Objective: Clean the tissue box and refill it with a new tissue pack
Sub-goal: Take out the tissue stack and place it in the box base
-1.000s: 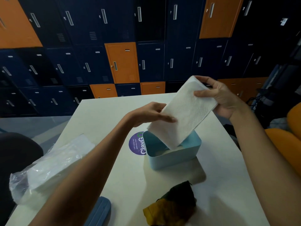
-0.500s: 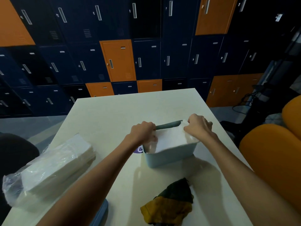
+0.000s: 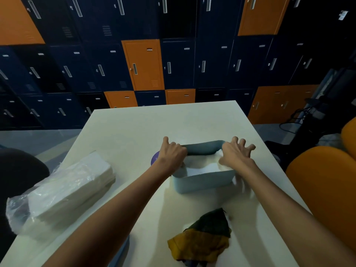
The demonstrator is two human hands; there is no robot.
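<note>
Inside rectangular pale-blue plastic box (image 3: 204,182), soft white tissues (image 3: 201,167)

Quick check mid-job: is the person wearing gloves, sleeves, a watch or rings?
No. The left hand and right hand are ungloved. The left forearm and right forearm are uncovered to the frame edge; no sleeve, watch, bracelet or ring shows.

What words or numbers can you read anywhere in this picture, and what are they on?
No text can be read here.
Purple sticker on the table, mostly hidden behind the left hand: print too small.
Little plates on the locker doors: blurred.
White tag on a top-right locker: blurred.
</note>
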